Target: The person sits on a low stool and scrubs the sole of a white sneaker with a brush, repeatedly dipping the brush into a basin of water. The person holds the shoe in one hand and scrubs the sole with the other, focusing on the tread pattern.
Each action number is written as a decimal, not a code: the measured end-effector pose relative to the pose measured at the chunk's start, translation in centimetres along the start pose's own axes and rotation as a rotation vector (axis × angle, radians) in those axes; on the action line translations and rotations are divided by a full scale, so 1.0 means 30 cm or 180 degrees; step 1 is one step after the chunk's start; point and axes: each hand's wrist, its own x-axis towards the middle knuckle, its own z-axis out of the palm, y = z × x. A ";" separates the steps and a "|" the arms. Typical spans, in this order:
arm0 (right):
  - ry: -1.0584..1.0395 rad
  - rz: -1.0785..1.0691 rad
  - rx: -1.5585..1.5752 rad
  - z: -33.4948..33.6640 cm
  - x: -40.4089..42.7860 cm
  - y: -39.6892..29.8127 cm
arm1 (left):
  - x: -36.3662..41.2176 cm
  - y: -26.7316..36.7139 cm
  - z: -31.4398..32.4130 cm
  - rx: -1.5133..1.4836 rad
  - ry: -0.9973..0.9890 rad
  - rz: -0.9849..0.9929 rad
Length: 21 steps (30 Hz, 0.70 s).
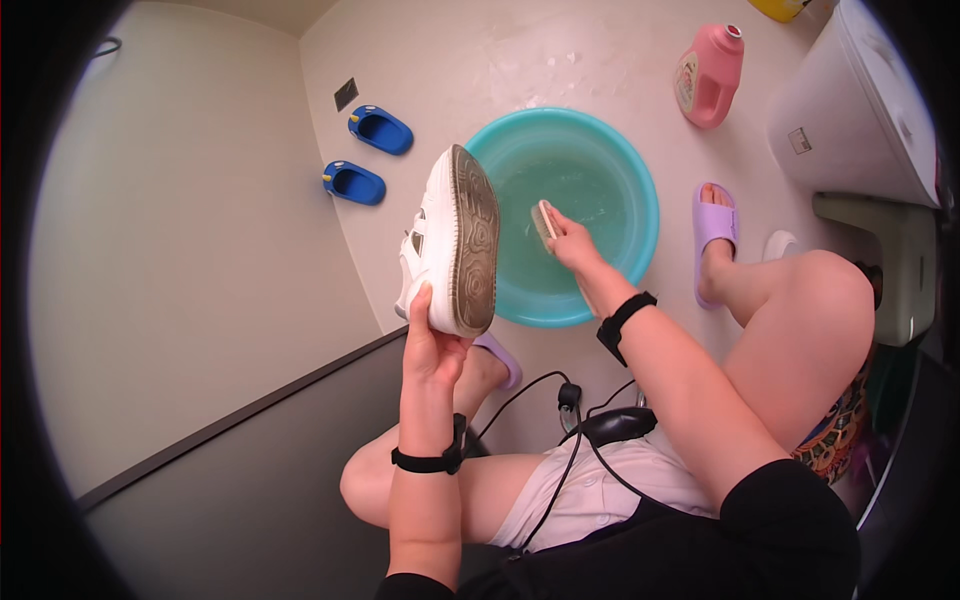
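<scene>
My left hand [435, 349] grips a white shoe [439, 247] by its heel end, with the brown patterned sole facing right. The shoe is upright over the left rim of a round turquoise basin [643, 187]. Water [592, 187] lies in the basin. My right hand [574, 236] is shut on a small scrubbing brush [546, 225] above the water, its pale bristles turned left towards the sole. Brush and shoe are apart.
Blue clogs [381, 131] stand beyond the shoe at the left. A pink jug [712, 75] and a white lidded bin [832, 112] are at the right. My feet wear lilac slides [716, 217]. A black cable [577, 450] hangs near my lap.
</scene>
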 end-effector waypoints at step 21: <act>0.0476 -0.2349 -0.0511 -0.009 -0.420 -0.358 | -0.105 -0.041 0.016 -0.0208 -0.0673 -0.0087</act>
